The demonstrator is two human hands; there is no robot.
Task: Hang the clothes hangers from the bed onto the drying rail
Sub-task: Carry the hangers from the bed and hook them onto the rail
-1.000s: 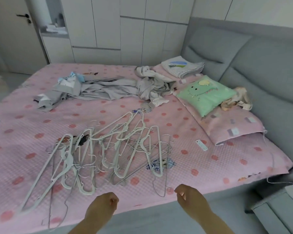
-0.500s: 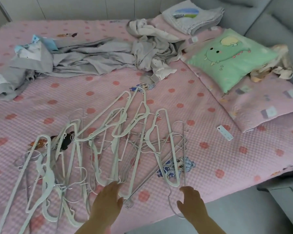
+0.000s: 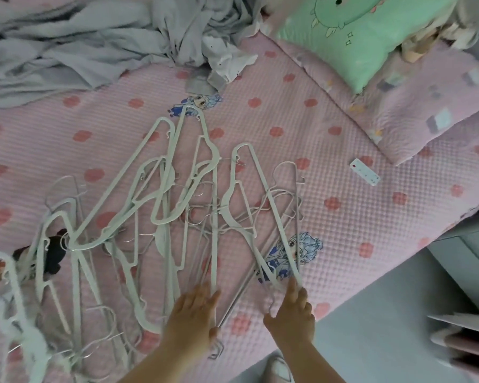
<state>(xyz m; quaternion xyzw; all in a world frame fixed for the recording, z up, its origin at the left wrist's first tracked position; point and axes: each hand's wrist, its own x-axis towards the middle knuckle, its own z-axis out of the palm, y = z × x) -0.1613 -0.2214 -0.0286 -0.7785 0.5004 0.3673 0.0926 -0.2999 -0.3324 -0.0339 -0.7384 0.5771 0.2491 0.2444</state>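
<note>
Your left hand (image 3: 194,313) lies flat, fingers straight, on the near ends of the white hangers (image 3: 215,230). The pile fans ahead and leftward over the bed (image 3: 343,244), long bars pointing away from you. Your right hand (image 3: 291,316) touches the near corner of the rightmost hanger (image 3: 273,215); whether it pinches, I cannot tell

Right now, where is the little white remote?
In the head view, the little white remote lies on the pink bedspread at the right, just below the pink pillow and to the right of the hangers.
</note>
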